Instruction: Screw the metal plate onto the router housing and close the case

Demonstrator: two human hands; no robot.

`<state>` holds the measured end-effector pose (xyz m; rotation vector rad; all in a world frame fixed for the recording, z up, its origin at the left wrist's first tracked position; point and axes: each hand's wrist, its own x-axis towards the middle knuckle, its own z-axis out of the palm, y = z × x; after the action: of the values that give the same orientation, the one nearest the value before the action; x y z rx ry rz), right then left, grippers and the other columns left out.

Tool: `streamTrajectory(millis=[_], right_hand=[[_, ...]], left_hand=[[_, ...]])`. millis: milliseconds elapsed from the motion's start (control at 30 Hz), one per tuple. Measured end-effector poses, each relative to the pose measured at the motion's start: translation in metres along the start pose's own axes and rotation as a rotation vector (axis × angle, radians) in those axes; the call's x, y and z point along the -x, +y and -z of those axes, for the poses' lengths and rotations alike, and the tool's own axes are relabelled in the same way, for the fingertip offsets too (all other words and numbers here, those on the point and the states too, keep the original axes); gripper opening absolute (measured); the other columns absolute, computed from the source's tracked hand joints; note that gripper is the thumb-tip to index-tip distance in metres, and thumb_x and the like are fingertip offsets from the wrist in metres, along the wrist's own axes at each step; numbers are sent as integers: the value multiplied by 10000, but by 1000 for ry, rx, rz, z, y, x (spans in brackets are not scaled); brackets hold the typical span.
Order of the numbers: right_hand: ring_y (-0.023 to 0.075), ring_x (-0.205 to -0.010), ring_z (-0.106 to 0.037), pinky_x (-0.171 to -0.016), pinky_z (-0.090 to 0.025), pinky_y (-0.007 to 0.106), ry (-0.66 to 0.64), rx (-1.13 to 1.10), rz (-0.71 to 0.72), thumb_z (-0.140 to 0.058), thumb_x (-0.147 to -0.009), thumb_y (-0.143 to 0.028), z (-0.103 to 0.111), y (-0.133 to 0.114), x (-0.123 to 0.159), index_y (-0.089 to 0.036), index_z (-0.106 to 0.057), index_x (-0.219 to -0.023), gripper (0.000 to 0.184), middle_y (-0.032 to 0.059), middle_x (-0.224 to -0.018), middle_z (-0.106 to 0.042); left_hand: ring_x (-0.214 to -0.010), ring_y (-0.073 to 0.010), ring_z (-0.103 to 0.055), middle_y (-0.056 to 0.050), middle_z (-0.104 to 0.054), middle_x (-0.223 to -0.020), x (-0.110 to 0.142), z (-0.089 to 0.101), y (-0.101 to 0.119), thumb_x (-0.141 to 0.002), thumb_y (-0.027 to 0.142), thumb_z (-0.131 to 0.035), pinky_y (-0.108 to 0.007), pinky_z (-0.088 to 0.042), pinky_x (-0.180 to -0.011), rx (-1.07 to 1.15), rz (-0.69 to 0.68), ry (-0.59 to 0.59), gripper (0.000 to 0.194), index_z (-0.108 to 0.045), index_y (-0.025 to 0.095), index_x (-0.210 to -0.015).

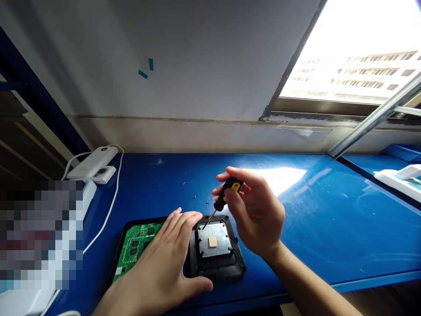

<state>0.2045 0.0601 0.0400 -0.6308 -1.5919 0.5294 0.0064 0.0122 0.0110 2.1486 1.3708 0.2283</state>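
In my right hand [253,210] is a screwdriver [226,193] with a black and yellow handle, tilted so its tip meets the upper left corner area of a metal plate [222,232]. That plate lies in a black plastic cover [226,270] and carries a small beige square pad [212,242]. My left hand [167,250] lies spread, fingertips at the cover's upper left edge and thumb near its lower edge. Partly under this hand is a green circuit board [131,245] in a black housing. Whether a screw sits under the tip is too small to tell.
Two small screws [207,202] [194,197] lie on the blue table [329,228] beyond the cover. At the left are a white device [95,162] and a white cable [113,197]. A metal post [371,118] rises at the right, beside a white object [401,182].
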Motion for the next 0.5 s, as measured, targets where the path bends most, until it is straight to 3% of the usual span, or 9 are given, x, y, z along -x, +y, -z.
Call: streamTrajectory(millis=[133, 233, 367, 500], right_hand=[[126, -805, -770, -665, -679, 290, 122, -18, -100, -598, -1030, -180, 3, 9, -6, -322, -661, -1271, 287, 1, -1094, -745], [127, -812, -776, -664, -684, 288, 85, -87, -145, -598, -1036, -207, 2, 10, -6, -327, -655, -1278, 275, 4, -1129, -753], [131, -842, -787, -687, -683, 287, 14, -147, -140, -599, -1036, -193, -3, 4, 0, -345, -647, -1306, 313, 9, -1196, -754], [139, -855, -795, -713, -680, 293, -28, -133, -132, -615, -1025, -176, -5, 3, 3, -347, -650, -1302, 327, 9, -1197, -757]], left_hand=[[-1619, -427, -39, -164, -218, -1759, -2, 5, 6, -787, 476, -802, -705, -180, -1271, -28, 78, -91, 1090, -209, 189, -1655], [-1614, -457, -66, -164, -280, -1739, -2, 5, 5, -780, 461, -812, -739, -218, -1250, -40, 53, -73, 985, -331, 203, -1600], [-1595, -520, -119, -101, -405, -1682, 0, -4, -6, -744, 495, -856, -833, -254, -1185, -15, -50, 11, 697, -554, 304, -1342], [-1588, -544, -117, -61, -442, -1652, 0, -12, -15, -731, 495, -872, -863, -285, -1147, 19, -73, 61, 565, -586, 329, -1189]])
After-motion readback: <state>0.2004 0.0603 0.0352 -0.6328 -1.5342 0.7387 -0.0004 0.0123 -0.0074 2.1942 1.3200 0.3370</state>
